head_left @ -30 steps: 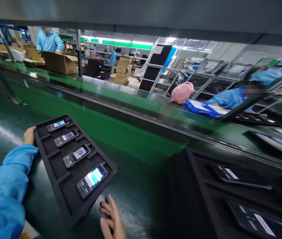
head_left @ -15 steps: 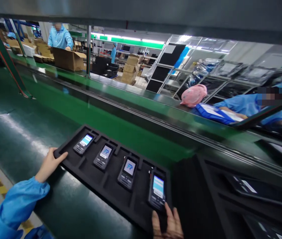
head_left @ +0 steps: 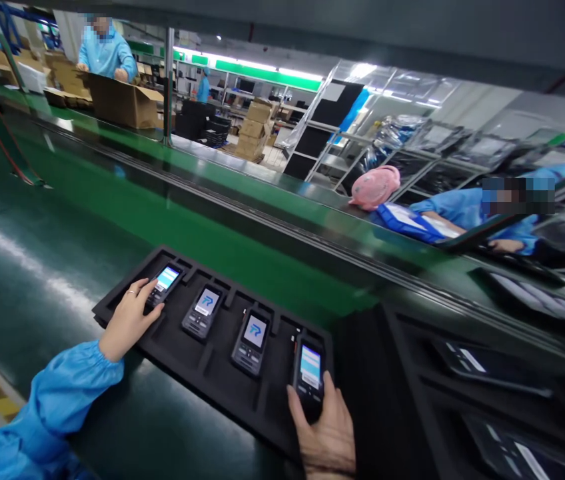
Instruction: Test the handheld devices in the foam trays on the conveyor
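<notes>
Black matte tray [head_left: 197, 377], glossy handsets [head_left: 253, 333] under left hand [head_left: 127, 321], right hand [head_left: 326, 435].

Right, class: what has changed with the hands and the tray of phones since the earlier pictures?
The tray swung round to lie along the belt. The left hand slid from its end onto the leftmost phone; the right hand came up from the near edge and wrapped round the rightmost phone. All four phones stay in their slots, screens lit.
</notes>
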Available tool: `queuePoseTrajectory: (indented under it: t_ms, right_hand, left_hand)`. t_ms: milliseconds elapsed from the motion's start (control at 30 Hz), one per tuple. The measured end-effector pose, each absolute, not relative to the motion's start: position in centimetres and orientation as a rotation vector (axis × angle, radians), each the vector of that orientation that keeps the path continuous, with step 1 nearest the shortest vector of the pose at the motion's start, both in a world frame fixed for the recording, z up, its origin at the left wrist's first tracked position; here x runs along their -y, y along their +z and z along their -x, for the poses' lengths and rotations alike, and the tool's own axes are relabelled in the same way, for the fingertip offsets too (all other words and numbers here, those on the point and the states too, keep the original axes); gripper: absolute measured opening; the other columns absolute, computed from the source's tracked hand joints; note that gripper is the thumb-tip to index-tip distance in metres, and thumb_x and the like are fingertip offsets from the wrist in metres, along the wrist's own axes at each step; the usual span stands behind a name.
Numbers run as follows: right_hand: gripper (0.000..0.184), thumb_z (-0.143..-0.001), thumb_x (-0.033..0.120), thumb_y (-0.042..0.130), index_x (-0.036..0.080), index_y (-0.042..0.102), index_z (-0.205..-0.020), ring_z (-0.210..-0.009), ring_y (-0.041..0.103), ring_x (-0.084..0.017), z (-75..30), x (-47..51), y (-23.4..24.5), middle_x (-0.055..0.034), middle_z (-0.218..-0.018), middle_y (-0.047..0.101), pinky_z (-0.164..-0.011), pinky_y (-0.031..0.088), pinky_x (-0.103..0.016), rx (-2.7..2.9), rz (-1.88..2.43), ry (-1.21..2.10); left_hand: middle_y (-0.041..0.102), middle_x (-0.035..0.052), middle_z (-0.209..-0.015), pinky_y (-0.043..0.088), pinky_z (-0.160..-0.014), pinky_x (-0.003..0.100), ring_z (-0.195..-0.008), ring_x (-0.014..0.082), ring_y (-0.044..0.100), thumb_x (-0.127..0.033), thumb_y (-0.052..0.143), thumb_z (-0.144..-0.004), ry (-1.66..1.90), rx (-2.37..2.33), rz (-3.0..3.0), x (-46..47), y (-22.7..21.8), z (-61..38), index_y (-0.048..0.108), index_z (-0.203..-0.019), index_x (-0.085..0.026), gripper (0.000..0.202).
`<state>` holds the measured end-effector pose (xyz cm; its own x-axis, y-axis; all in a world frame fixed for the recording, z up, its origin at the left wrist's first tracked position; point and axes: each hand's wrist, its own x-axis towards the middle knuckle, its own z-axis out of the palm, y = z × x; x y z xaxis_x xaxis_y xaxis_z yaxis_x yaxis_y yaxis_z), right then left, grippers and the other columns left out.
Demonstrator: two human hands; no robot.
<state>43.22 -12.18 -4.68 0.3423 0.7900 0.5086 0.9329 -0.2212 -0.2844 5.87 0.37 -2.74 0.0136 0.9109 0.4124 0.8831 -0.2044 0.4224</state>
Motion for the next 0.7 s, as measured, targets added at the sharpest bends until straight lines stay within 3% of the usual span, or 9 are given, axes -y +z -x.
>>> queuePoseTrajectory:
  t_ms: [100,233,467,700]
  right_hand:
    - [0.074,-0.090,0.063,0.035,0.000,0.057,-0.123,-0.111,0.060,-0.040,-42.1,11.8,-4.0,-0.0291,-0.116,0.064,-0.089,0.052,-0.051,1.570,2.066,-0.510]
    - [0.051,-0.093,0.044,0.040,0.007,0.059,-0.122,-0.103,0.060,-0.035,-40.4,12.7,-3.3,-0.0223,-0.120,0.065,-0.081,0.051,-0.048,1.554,2.119,-0.547]
    - [0.046,-0.093,0.044,0.051,0.010,0.062,-0.121,-0.097,0.063,-0.025,-40.2,15.0,-2.9,-0.0156,-0.112,0.070,-0.081,0.047,-0.037,1.478,2.016,-0.400]
    - [0.031,-0.095,0.037,0.051,0.016,0.070,-0.108,-0.092,0.066,-0.023,-40.2,15.7,-3.4,-0.0125,-0.110,0.073,-0.083,0.047,-0.038,1.463,1.995,-0.379]
  left_hand:
    - [0.055,0.0133,-0.127,0.052,-0.095,0.044,-0.111,0.0298,0.061,-0.038,0.052,-0.088,0.971,-1.962,-2.206,-0.4,-2.2,-5.6,0.053,-0.130,-0.021,0.045]
    - [0.057,0.0141,-0.121,0.054,-0.088,0.046,-0.103,0.0319,0.062,-0.042,0.053,-0.086,0.932,-2.065,-2.170,0.7,-1.5,-5.3,0.058,-0.124,-0.018,0.046]
    - [0.055,0.0152,-0.120,0.050,-0.097,0.051,-0.110,0.0344,0.059,-0.051,0.050,-0.088,1.089,-1.958,-2.345,1.6,-2.7,-3.7,0.063,-0.115,-0.021,0.042]
    - [0.056,0.0114,-0.123,0.049,-0.099,0.054,-0.113,0.0342,0.058,-0.050,0.052,-0.088,1.131,-1.918,-2.337,1.4,-2.9,-3.7,0.064,-0.111,-0.028,0.034]
